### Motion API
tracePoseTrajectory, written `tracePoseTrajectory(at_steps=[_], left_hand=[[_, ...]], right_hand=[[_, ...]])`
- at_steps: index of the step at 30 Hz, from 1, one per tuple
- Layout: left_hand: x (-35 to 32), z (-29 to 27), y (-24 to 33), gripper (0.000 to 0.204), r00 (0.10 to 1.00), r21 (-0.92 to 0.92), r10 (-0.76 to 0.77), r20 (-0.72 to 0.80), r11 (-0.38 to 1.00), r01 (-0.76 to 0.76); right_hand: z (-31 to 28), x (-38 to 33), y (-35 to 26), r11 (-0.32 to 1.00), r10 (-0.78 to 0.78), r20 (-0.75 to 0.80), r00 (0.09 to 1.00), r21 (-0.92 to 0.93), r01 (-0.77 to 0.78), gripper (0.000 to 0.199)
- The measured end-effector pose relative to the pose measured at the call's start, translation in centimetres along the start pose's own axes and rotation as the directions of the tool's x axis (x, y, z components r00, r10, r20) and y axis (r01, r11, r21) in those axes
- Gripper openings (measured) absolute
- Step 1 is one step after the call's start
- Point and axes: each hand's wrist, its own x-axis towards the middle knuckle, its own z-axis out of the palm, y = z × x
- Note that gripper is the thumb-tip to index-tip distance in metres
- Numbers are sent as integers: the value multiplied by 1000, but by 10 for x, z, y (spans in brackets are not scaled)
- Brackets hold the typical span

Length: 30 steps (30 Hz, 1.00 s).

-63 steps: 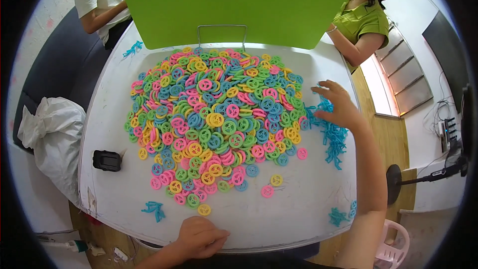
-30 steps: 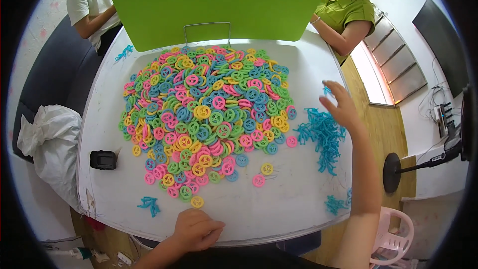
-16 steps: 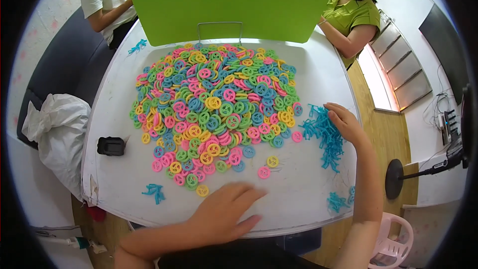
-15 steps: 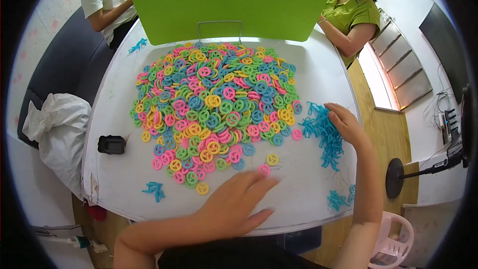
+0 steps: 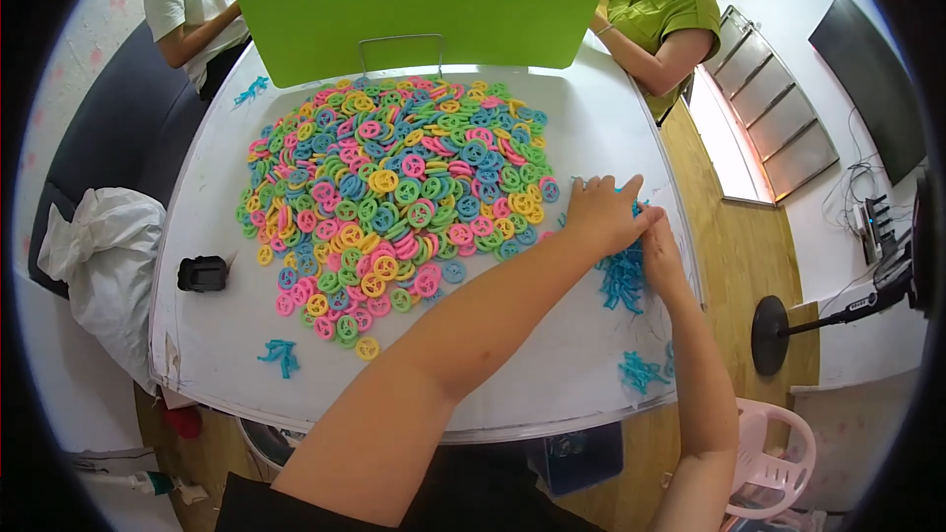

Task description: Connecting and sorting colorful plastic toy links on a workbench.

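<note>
My left hand (image 5: 603, 215) reaches across to the right side of the table, its fingers spread over a heap of bright blue plastic pieces (image 5: 621, 281). Beside it, my right hand (image 5: 663, 256) stands on edge along the heap's right flank, fingers stretched out and partly hidden by the left thumb. The two hands touch or nearly touch at the thumb. Small ring-shaped wheels with spokes (image 5: 394, 187), in pink, yellow, green and blue, form a large mound to their left. What lies under the left palm is hidden.
A green board (image 5: 414, 10) with a wire stand (image 5: 399, 39) rises behind the mound. Smaller blue clusters lie at the front left (image 5: 280, 357) and front right (image 5: 642, 371). A black tray (image 5: 202, 274) sits at left. Two people are beyond the table; a pink chair (image 5: 774, 453) stands at right.
My left hand has swung from the front middle to the blue heap at right, meeting my right hand. The whole view has shifted a little, and the loose wheels at front are now behind my left arm.
</note>
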Motion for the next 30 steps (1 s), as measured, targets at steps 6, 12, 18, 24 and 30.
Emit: tracePoseTrajectory(at_steps=[6, 12, 18, 24, 30], left_hand=[[-10, 14, -2, 49, 989, -44, 143, 25, 989, -141], [-38, 9, -8, 42, 969, -197, 224, -108, 950, -242], [-55, -30, -24, 47, 966, -349, 221, 135, 923, -163], [-85, -90, -41, 49, 836, -491, 309, 453, 870, -56], [-126, -167, -43, 42, 893, -619, 287, 348, 785, -11]], right_hand=[[29, -21, -46, 936, 196, -101, 975, 314, -156, 40], [50, -43, -68, 957, 193, -247, 950, 260, -127, 39], [61, -65, -125, 781, 282, -99, 954, 602, -168, 41], [48, -122, -189, 553, 481, 177, 859, 698, -454, 51], [15, -162, -220, 991, 16, 29, 999, -135, -12, 50]])
